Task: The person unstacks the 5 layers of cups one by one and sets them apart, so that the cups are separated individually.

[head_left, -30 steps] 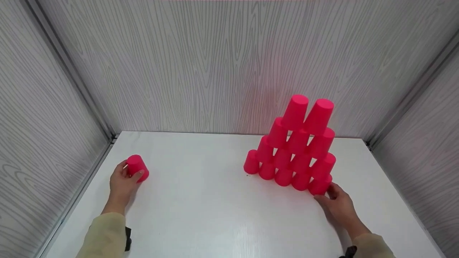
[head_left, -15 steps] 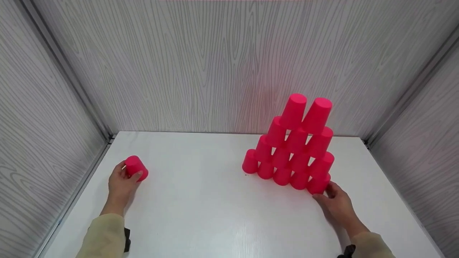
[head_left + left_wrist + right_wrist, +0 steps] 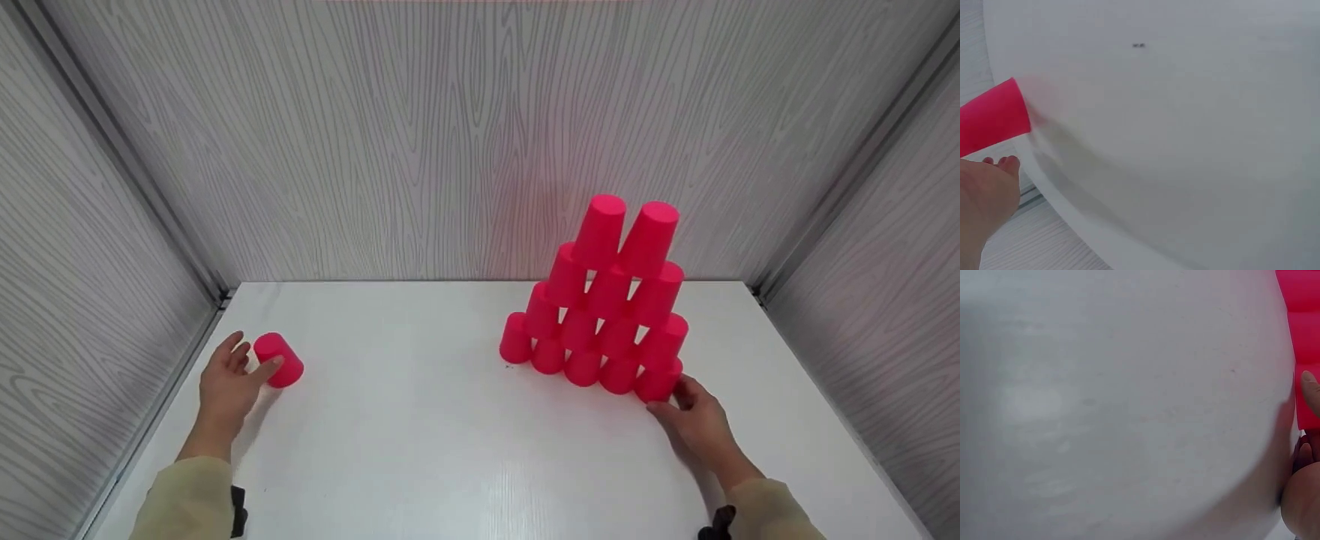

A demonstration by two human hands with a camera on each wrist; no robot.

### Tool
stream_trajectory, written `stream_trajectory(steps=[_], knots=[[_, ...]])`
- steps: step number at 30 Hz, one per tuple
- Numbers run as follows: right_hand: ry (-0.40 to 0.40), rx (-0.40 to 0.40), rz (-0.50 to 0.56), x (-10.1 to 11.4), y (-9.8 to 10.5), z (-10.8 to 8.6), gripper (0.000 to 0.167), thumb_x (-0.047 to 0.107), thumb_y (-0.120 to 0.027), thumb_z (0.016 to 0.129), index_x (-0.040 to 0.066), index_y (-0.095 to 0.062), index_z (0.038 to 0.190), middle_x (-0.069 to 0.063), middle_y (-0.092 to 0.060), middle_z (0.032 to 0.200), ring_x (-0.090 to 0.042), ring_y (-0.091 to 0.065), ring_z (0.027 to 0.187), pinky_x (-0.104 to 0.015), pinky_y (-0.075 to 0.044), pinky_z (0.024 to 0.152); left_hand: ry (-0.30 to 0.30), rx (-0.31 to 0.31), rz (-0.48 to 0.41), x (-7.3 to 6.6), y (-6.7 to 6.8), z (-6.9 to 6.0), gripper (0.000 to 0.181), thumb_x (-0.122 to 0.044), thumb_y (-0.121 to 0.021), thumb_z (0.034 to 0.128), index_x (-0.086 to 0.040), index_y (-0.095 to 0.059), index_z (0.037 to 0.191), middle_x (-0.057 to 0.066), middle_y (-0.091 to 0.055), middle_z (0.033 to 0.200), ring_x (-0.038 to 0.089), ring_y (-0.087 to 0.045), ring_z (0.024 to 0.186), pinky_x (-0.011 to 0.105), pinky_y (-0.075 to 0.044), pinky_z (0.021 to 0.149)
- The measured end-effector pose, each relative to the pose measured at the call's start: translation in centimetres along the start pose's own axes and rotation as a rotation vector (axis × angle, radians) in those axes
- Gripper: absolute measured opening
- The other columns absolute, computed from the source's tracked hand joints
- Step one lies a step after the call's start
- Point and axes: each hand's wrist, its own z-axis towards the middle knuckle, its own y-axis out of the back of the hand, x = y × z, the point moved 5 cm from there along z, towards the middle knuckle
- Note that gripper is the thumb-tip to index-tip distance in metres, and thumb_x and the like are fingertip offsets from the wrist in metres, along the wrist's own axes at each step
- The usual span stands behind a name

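Note:
On the left of the white table a lone pink-red cup [image 3: 288, 367] stands upside down. My left hand [image 3: 227, 394] is just left of it, fingers loosely spread and apart from the cup. The thumb overlaps the cup's near side in the head view; whether it touches I cannot tell. In the left wrist view, a gap parts the fingertips [image 3: 1009, 163] from the cup. To the right rises a stepped wall of several upside-down cups [image 3: 608, 294], with two on its top row. My right hand [image 3: 701, 427] holds its bottom right end cup [image 3: 657, 382] between thumb and fingers.
The white table [image 3: 405, 420] is bounded by a grey wood-grain back panel [image 3: 375, 150] and side panels. The cup wall stands near the back panel. A small dark mark [image 3: 509, 367] lies by the wall's left end.
My left hand has let go of the lone cup and drawn back to the left, its fingers spreading. My right hand stays on the end cup. The head view has shifted slightly.

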Motion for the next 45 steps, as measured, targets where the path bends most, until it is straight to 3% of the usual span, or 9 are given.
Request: stream_trajectory(steps=[7, 12, 15, 20, 33, 38, 45], knots=[[0.006, -0.007, -0.003, 0.2, -0.5, 0.3, 0.092, 0.040, -0.078, 0.099, 0.008, -0.026, 0.168, -0.019, -0.034, 0.168, -0.044, -0.029, 0.156, -0.052, -0.042, 0.117, -0.137, 0.038, 0.032, -4.5, 1.0, -0.5, 0.097, -0.031, -0.075, 0.1010, -0.018, -0.010, 0.172, 0.015, -0.020, 0.175, 0.038, -0.016, 0.162, 0.049, -0.026, 0.126], [0.001, -0.008, -0.012, 0.0, -0.8, 0.7, 0.093, 0.041, -0.078, 0.098, 0.007, -0.026, 0.168, -0.021, -0.034, 0.168, -0.044, -0.027, 0.157, -0.053, -0.039, 0.119, -0.255, 0.085, 0.044, -8.7, -0.1, -1.0, 0.096, -0.029, -0.077, 0.1001, -0.017, -0.014, 0.172, 0.015, -0.026, 0.174, 0.036, -0.023, 0.160, 0.047, -0.027, 0.126], [-0.002, -0.008, -0.014, -0.1, -1.1, 0.9, 0.092, 0.041, -0.077, 0.099, 0.007, -0.027, 0.167, -0.021, -0.034, 0.168, -0.043, -0.028, 0.157, -0.052, -0.039, 0.119, -0.307, 0.130, 0.031, -11.0, -1.1, -1.4, 0.094, -0.030, -0.078, 0.0994, -0.016, -0.018, 0.171, 0.013, -0.029, 0.172, 0.033, -0.027, 0.159, 0.039, -0.032, 0.123], [0.008, -0.008, -0.006, -0.1, -1.4, 1.1, 0.090, 0.040, -0.077, 0.099, 0.008, -0.027, 0.167, -0.020, -0.035, 0.168, -0.043, -0.029, 0.156, -0.050, -0.042, 0.117, -0.375, 0.198, -0.007, -14.5, -3.6, -2.0, 0.091, -0.030, -0.080, 0.0980, -0.014, -0.025, 0.169, 0.013, -0.037, 0.168, 0.029, -0.035, 0.156, 0.029, -0.042, 0.114], [0.002, -0.003, 0.018, -0.1, -1.7, 1.2, 0.088, 0.040, -0.076, 0.100, 0.012, -0.027, 0.168, -0.017, -0.037, 0.167, -0.043, -0.031, 0.155, -0.050, -0.046, 0.114, -0.526, 0.377, -0.092, -22.3, -12.2, -4.2, 0.083, -0.021, -0.083, 0.0958, -0.010, -0.037, 0.164, 0.013, -0.049, 0.158, 0.022, -0.046, 0.149, 0.037, -0.044, 0.116], [0.004, 0.009, 0.027, -0.1, -1.7, 1.1, 0.090, 0.042, -0.077, 0.099, 0.012, -0.027, 0.168, -0.016, -0.037, 0.167, -0.043, -0.032, 0.155, -0.050, -0.047, 0.114, -0.564, 0.436, -0.105, -24.2, -15.2, -5.4, 0.082, -0.020, -0.084, 0.0944, -0.011, -0.040, 0.163, 0.010, -0.051, 0.157, 0.019, -0.049, 0.147, 0.036, -0.046, 0.115], [0.034, 0.007, 0.035, 0.1, -1.4, 1.1, 0.089, 0.043, -0.079, 0.097, 0.010, -0.032, 0.165, -0.017, -0.042, 0.163, -0.041, -0.039, 0.151, -0.049, -0.047, 0.114, -0.588, 0.460, -0.089, -25.0, -18.0, -6.6, 0.077, -0.022, -0.082, 0.0956, -0.015, -0.043, 0.161, 0.007, -0.053, 0.156, 0.019, -0.050, 0.146, 0.037, -0.048, 0.113]])
